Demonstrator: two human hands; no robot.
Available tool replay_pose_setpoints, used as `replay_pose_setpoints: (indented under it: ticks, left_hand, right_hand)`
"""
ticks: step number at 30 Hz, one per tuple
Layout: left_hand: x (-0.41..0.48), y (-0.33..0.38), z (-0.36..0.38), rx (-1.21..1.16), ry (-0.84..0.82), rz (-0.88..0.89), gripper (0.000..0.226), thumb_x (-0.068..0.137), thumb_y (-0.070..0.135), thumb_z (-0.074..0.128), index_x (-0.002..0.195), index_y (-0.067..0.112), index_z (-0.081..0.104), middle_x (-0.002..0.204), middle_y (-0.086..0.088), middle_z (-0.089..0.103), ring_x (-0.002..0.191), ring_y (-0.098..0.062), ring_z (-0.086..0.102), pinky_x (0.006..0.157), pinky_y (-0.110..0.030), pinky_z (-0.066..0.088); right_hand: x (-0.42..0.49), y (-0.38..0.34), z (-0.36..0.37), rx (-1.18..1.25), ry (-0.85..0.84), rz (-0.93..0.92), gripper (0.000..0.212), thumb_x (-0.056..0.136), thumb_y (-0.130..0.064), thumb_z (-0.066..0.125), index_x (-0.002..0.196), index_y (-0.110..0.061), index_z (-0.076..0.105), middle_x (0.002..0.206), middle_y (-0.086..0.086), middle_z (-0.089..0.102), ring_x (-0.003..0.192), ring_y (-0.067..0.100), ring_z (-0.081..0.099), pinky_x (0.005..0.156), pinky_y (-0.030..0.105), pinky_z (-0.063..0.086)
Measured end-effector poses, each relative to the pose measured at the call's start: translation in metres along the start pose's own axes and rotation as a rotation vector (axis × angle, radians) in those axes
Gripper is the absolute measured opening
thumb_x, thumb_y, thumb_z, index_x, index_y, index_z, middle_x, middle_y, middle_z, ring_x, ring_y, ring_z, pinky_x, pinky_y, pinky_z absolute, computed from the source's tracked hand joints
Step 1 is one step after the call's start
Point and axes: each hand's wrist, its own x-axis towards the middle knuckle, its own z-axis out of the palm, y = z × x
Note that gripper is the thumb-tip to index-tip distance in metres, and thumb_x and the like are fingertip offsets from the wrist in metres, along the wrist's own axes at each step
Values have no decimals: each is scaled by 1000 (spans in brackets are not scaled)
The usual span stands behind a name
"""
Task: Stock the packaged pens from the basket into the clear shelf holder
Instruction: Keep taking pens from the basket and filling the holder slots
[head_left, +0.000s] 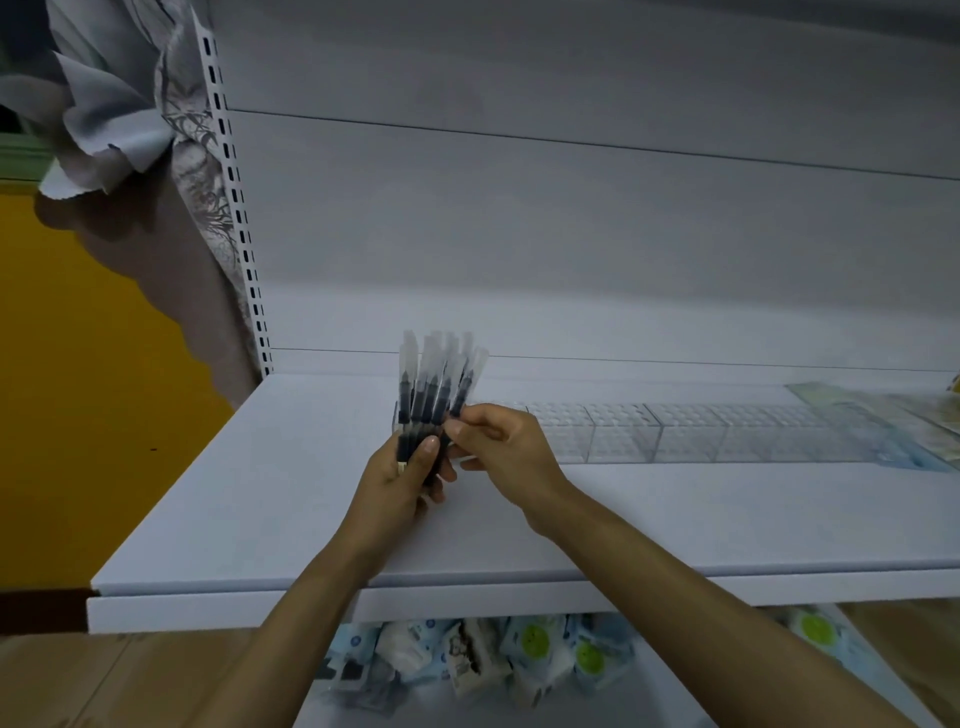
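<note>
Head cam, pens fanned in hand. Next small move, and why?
Probably the right hand should pull the rightmost pen from the fan and carry it to the nearest compartment of the clear holder. The left hand grips the packaged pens fanned out, the right hand pinches the fan's right edge, and the holder sits on the shelf just right of both hands, seemingly empty.
</note>
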Motion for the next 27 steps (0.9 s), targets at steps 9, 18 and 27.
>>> replay_pose_setpoints:
  ticks: [9,18,27]
  left_hand:
    - [-1,-2,-3,-136,328,49,20,101,23,40,97,13,57,71,2,60,62,0,57,68,-14,47]
    - [2,-7,-6,-10,472,-20,19,102,28,40,112,24,56,100,25,56,91,19,51,76,3,35]
    - [6,-15,-7,-32,450,-41,25,100,35,40,119,25,54,104,25,57,100,9,54,87,-11,37]
  right_hand:
    - [30,-27,-18,279,357,18,16,92,-7,61,107,-8,57,84,7,71,62,12,69,63,23,58]
    - [48,-24,-12,-84,348,-129,12,85,-15,70,87,-13,59,77,6,72,77,18,71,77,29,53]
    - [55,-3,5,-504,251,-167,14,83,-29,72,86,-25,59,75,-11,64,75,15,67,74,37,56]
